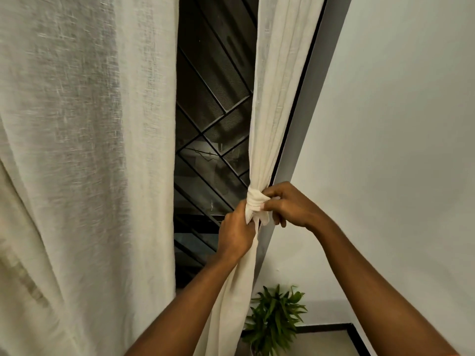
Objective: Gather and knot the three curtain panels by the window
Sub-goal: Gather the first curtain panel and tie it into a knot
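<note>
Right-hand curtain panel [277,73], gathered against the window frame [300,129]: your left hand [235,233] is clenching the hanging tail just below the knot [255,201], likely keeping it taut, while your right hand [289,205] is pinching the wrap so it cannot slip. Wide panel [84,150] at left is hanging loose, well apart, not yet tied. Potted plant [273,319] is standing on the floor below.

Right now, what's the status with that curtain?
Both hands on the knot: left hand gripping the tail below, right hand pinching the wrap. Right curtain panel gathered. Big left panel hanging loose. Nothing blocking.
</note>
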The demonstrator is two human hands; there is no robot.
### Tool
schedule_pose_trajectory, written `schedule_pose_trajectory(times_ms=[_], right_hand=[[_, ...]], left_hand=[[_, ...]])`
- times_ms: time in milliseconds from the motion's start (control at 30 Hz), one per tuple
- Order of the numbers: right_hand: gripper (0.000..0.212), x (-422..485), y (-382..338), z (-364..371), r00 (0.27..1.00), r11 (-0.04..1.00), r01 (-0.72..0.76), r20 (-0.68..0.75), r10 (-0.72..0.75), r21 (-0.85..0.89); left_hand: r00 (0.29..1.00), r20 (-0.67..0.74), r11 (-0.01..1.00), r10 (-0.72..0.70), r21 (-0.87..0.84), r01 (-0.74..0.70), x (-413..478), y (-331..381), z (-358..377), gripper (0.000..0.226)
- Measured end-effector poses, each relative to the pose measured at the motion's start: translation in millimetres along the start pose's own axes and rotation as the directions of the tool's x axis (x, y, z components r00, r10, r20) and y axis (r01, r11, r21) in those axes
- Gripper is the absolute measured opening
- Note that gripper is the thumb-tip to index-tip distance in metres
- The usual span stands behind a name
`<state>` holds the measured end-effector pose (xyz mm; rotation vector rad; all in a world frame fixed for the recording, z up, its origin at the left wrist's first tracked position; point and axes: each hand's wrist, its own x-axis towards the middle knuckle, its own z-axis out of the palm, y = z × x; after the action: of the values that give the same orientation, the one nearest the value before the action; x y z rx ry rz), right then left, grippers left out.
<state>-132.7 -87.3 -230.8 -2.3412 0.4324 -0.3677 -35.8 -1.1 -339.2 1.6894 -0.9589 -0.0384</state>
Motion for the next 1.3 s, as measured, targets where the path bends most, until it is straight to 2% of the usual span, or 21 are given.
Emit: schedule_pose_trajectory(times_ms=[67, 133, 167, 200, 300, 333, 367, 467, 533, 667, 767, 867, 1033, 1200, 1300], right_hand=[[0.014, -2, 8, 7, 0.958, 0.990, 0.139, -0.256, -0.132, 0.009], [0.018, -1, 16, 15, 0.839, 0.979, 0.202, -0.513, -0.178, -0.011], [0.020, 0, 20, 21, 0.797, 0.982, 0.191, -0.582, -0.161, -0.011], [0.023, 0, 23, 28, 0.793, 0.984, 0.176, -0.592, -0.142, -0.001], [0.035, -1, 30, 54, 0.873, 0.988, 0.144, -0.476, -0.104, 0.047], [0.039, -2, 31, 59, 0.866, 0.986, 0.138, -0.495, -0.076, 0.091], [0.039, -4, 32, 64, 0.833, 0.980, 0.140, -0.552, -0.040, 0.141], [0.029, -14, 42, 87, 0.656, 0.979, 0.117, -0.753, 0.052, 0.169], [0.024, -21, 54, 109, 0.615, 0.985, 0.065, -0.784, 0.086, 0.159], [0.012, -20, 84, 133, 0.669, 0.981, -0.040, -0.724, 0.168, 0.191], [0.017, -12, 93, 138, 0.701, 0.990, -0.058, -0.700, 0.133, 0.130], [0.024, 1, 94, 137, 0.719, 0.995, -0.072, -0.688, 0.099, 0.069], [0.025, 27, 106, 129, 0.734, 0.970, -0.200, -0.635, 0.241, 0.137], [0.024, 39, 121, 129, 0.824, 0.957, -0.245, -0.487, 0.290, 0.154], [0.018, 40, 126, 133, 0.824, 0.958, -0.246, -0.489, 0.286, 0.146]], left_hand=[[1.000, -0.025, 1.000, 0.004, 0.000, -0.004, 0, -1, -3, 0.040], [1.000, -0.022, 1.000, -0.010, -0.005, 0.010, -1, 0, -5, 0.042], [1.000, -0.003, 1.000, -0.016, -0.010, 0.016, -3, -2, -4, 0.045], [0.999, 0.031, 1.000, -0.017, -0.023, 0.017, -5, -3, -2, 0.052], [0.989, 0.145, 0.992, 0.001, -0.121, 0.017, -12, -10, 4, 0.077], [0.985, 0.172, 0.990, 0.008, -0.137, 0.016, -13, -14, 6, 0.085], [0.978, 0.210, 0.991, 0.012, -0.130, 0.015, -14, -20, 7, 0.091], [0.943, 0.333, 0.999, -0.017, -0.037, 0.031, -22, -37, 7, 0.101], [0.939, 0.333, 0.996, -0.086, 0.007, 0.089, -30, -52, 8, 0.096], [0.946, 0.282, 0.987, -0.160, 0.063, 0.148, -41, -75, 5, 0.074], [0.935, 0.311, 0.982, -0.173, 0.130, 0.138, -41, -82, 4, 0.059], [0.934, 0.299, 0.971, -0.195, 0.193, 0.141, -36, -83, 5, 0.054], [0.942, 0.269, 0.958, -0.199, 0.255, 0.130, -25, -88, 3, 0.047], [0.968, 0.146, 0.944, -0.203, 0.293, 0.153, -18, -92, 5, 0.032], [0.975, 0.109, 0.942, -0.192, 0.300, 0.152, -13, -91, 9, 0.039]])
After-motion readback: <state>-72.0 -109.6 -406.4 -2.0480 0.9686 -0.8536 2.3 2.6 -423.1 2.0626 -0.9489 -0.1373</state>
